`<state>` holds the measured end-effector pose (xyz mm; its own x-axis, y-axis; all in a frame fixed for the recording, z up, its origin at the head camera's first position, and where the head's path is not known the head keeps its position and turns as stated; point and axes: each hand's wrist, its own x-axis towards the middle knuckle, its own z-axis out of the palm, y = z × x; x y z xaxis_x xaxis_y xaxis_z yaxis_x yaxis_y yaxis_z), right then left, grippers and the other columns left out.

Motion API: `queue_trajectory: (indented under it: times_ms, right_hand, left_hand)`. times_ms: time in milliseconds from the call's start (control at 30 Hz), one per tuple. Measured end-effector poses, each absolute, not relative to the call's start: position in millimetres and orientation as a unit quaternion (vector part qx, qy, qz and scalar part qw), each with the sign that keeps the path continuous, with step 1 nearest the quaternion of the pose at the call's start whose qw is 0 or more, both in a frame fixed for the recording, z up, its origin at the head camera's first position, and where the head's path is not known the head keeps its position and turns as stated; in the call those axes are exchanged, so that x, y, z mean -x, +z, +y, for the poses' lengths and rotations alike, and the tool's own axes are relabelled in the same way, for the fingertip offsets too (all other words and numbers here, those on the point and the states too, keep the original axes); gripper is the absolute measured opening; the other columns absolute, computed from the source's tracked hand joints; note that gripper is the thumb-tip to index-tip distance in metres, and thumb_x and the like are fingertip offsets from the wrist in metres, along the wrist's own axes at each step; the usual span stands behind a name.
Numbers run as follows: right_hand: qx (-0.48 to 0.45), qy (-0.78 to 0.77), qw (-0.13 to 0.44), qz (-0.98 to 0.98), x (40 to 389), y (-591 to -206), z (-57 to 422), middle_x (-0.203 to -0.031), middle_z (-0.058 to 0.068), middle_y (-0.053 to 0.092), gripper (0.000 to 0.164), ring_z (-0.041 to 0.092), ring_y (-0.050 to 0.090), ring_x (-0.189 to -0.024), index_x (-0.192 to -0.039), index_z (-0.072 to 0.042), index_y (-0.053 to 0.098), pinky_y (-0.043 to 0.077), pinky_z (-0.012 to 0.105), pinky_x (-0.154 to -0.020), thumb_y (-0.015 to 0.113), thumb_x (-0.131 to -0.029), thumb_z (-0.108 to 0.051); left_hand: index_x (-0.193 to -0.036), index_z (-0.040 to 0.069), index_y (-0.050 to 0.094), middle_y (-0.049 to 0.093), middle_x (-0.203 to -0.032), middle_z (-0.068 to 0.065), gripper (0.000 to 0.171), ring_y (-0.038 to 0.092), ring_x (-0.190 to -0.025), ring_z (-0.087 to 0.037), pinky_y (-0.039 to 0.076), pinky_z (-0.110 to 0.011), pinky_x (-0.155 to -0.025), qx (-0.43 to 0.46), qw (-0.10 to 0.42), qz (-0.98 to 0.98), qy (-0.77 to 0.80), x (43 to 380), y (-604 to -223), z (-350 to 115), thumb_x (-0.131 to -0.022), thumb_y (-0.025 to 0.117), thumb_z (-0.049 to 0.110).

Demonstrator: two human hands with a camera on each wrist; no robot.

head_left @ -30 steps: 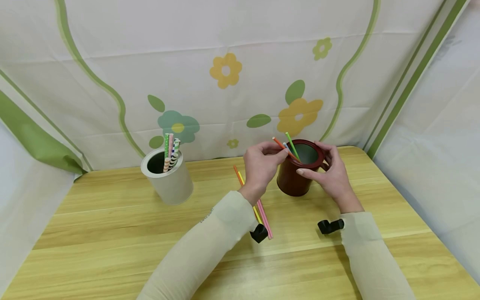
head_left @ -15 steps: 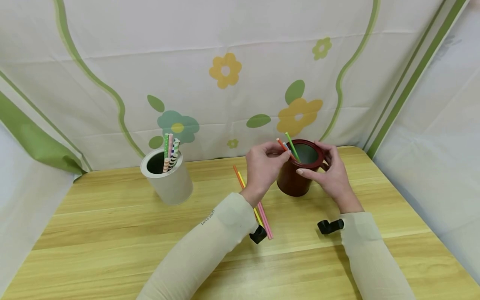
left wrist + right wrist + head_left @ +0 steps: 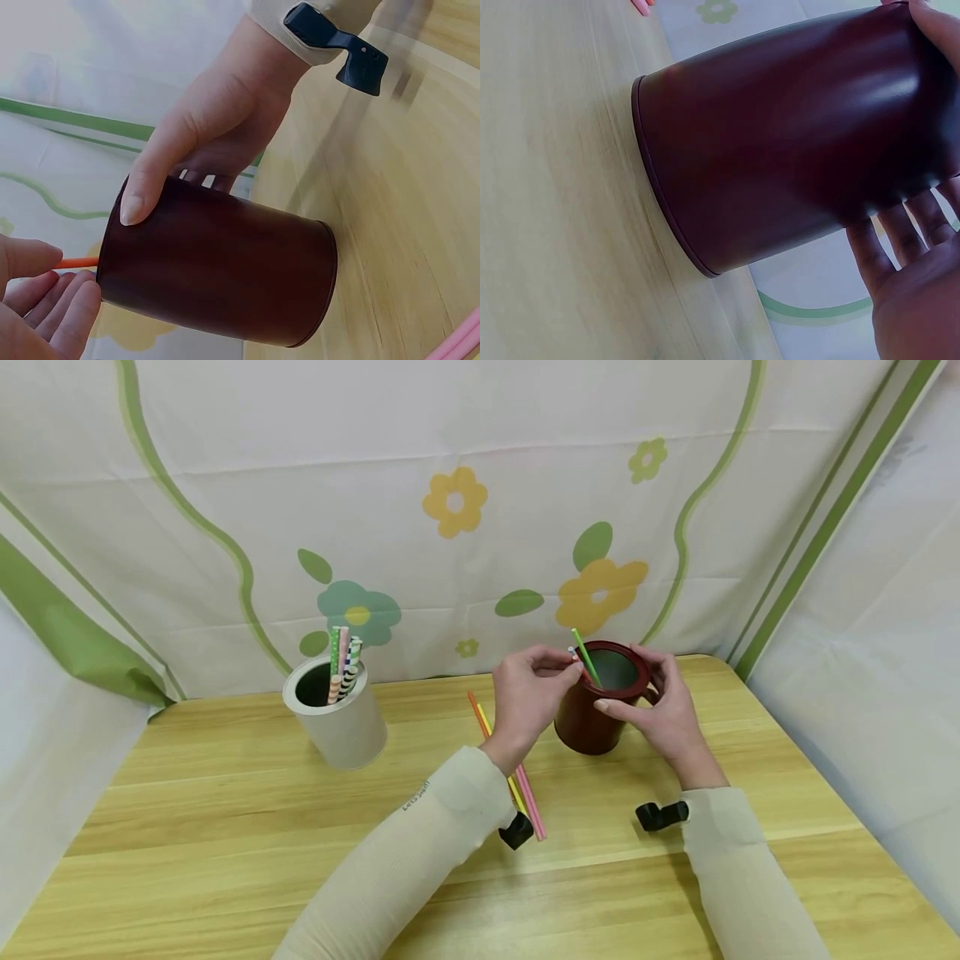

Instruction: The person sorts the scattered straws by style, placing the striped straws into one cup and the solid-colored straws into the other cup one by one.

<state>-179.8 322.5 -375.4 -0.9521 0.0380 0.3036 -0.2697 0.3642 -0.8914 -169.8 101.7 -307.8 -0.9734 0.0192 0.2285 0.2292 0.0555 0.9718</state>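
Note:
My left hand (image 3: 531, 693) pinches an orange straw (image 3: 79, 263) between thumb and fingers at the rim of a dark red cylindrical holder (image 3: 591, 722). The straw's lower part is hidden inside the holder. A bright green straw (image 3: 586, 656) leans in the same opening, beside the small end of a pale blue one. My right hand (image 3: 667, 714) grips the holder near its top, the thumb on the front and the fingers around the far side. In the right wrist view, the holder (image 3: 780, 142) stands with its base on the wooden table.
Under my left wrist lie loose straws: pink ones (image 3: 531, 802), a yellow one (image 3: 516, 793) and an orange one (image 3: 476, 706). A white cylindrical holder (image 3: 345, 735) with several patterned straws (image 3: 343, 664) stands to the left. A flower-print curtain (image 3: 420, 427) hangs behind the table (image 3: 247, 835).
The orange straw has slid down into the dark red holder, so less of it shows above my left fingers. My left hand has shifted slightly right; the right hand keeps its grip.

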Motion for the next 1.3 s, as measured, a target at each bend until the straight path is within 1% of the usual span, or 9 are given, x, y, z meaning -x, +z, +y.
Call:
queue_trajectory:
  times_ms: [367, 467, 567, 600, 800, 900, 1000, 1133, 1300]
  right_hand:
    - [-0.072, 0.56, 0.141, -0.813, 180.5, -375.3, 323.7, -0.159, 0.007, 0.054, 0.089, 0.003, 0.053, -0.132, -0.159, -0.018, 0.043, 0.046, 0.009, -0.104, 0.092, -0.086, -0.012]
    - [-0.073, 0.56, 0.141, -0.813, 180.6, -374.3, 323.4, -0.16, 0.007, 0.053, 0.088, 0.003, 0.053, -0.133, -0.159, -0.018, 0.043, 0.046, 0.009, -0.104, 0.092, -0.086, -0.012]
    - [-0.074, 0.561, 0.14, -0.813, 180.6, -373.8, 323.0, -0.161, 0.008, 0.053, 0.088, 0.003, 0.053, -0.133, -0.159, -0.017, 0.043, 0.046, 0.009, -0.104, 0.091, -0.086, -0.011]
    - [-0.073, 0.561, 0.14, -0.813, 180.5, -373.9, 323.0, -0.161, 0.008, 0.052, 0.088, 0.003, 0.053, -0.133, -0.159, -0.017, 0.042, 0.046, 0.009, -0.103, 0.091, -0.086, -0.011]
    - [-0.068, 0.56, 0.136, -0.815, 179.7, -374.8, 322.4, -0.162, 0.007, 0.052, 0.089, 0.003, 0.052, -0.134, -0.16, -0.018, 0.042, 0.045, 0.009, -0.105, 0.092, -0.086, -0.011]
    - [-0.066, 0.56, 0.133, -0.815, 179.5, -375.1, 321.9, -0.161, 0.007, 0.052, 0.09, 0.003, 0.052, -0.134, -0.16, -0.019, 0.042, 0.045, 0.009, -0.105, 0.092, -0.086, -0.012]
    - [-0.066, 0.56, 0.134, -0.815, 179.7, -374.9, 321.6, -0.16, 0.007, 0.053, 0.09, 0.004, 0.052, -0.134, -0.16, -0.019, 0.042, 0.045, 0.009, -0.105, 0.092, -0.086, -0.012]
    - [-0.067, 0.555, 0.137, -0.818, 179.5, -374.0, 322.2, -0.158, 0.008, 0.055, 0.09, 0.004, 0.053, -0.133, -0.16, -0.019, 0.042, 0.045, 0.009, -0.104, 0.092, -0.086, -0.012]
    - [-0.067, 0.557, 0.136, -0.816, 179.1, -374.7, 322.2, -0.157, 0.007, 0.055, 0.09, 0.004, 0.053, -0.133, -0.16, -0.019, 0.042, 0.045, 0.009, -0.104, 0.092, -0.086, -0.011]
  left_hand:
    - [-0.101, 0.008, 0.084, 0.083, -0.096, -0.009, 0.011, 0.078, -0.087, -0.013, 0.064, -0.027, -0.083, 0.036, 0.044, -0.658, -0.751, 167.4, -311.0, 92.0, -0.093, 0.086, 0.015]
    - [-0.103, 0.005, 0.083, 0.083, -0.099, -0.011, 0.013, 0.08, -0.092, -0.02, 0.066, -0.029, -0.087, 0.035, 0.03, -0.63, -0.775, 167.4, -310.8, 85.3, -0.093, 0.086, 0.013]
    - [-0.106, 0.003, 0.082, 0.083, -0.1, -0.014, 0.015, 0.081, -0.094, -0.024, 0.068, -0.032, -0.092, 0.039, 0.027, -0.608, -0.792, 167.4, -312.5, 76.9, -0.093, 0.085, 0.011]
    - [-0.107, 0.002, 0.082, 0.083, -0.101, -0.014, 0.016, 0.082, -0.094, -0.024, 0.068, -0.033, -0.092, 0.04, 0.026, -0.602, -0.797, 167.2, -313.4, 73.9, -0.093, 0.085, 0.01]
    - [-0.11, 0.001, 0.082, 0.083, -0.1, -0.01, 0.018, 0.08, -0.088, -0.013, 0.067, -0.033, -0.095, 0.031, 0.031, -0.596, -0.802, 164.6, -320.5, 53.3, -0.094, 0.085, 0.009]
    - [-0.11, 0.002, 0.081, 0.082, -0.099, -0.007, 0.019, 0.08, -0.088, -0.012, 0.067, -0.033, -0.096, 0.018, 0.035, -0.598, -0.801, 162.8, -325.2, 42.6, -0.094, 0.085, 0.01]
    - [-0.109, 0.005, 0.082, 0.082, -0.099, -0.005, 0.018, 0.079, -0.087, -0.013, 0.067, -0.032, -0.095, -0.003, 0.042, -0.611, -0.791, 161.5, -330.3, 32.9, -0.094, 0.086, 0.013]
    - [-0.107, 0.003, 0.081, 0.082, -0.099, -0.009, 0.016, 0.081, -0.087, -0.018, 0.068, -0.034, -0.092, -0.05, 0.056, -0.617, -0.783, 162.3, -338.0, 24.3, -0.094, 0.085, 0.012]
    - [-0.106, 0.001, 0.08, 0.08, -0.101, -0.014, 0.016, 0.081, -0.097, -0.032, 0.069, -0.035, -0.09, -0.122, 0.056, -0.635, -0.761, 165.6, -352.1, 17.6, -0.095, 0.084, 0.012]
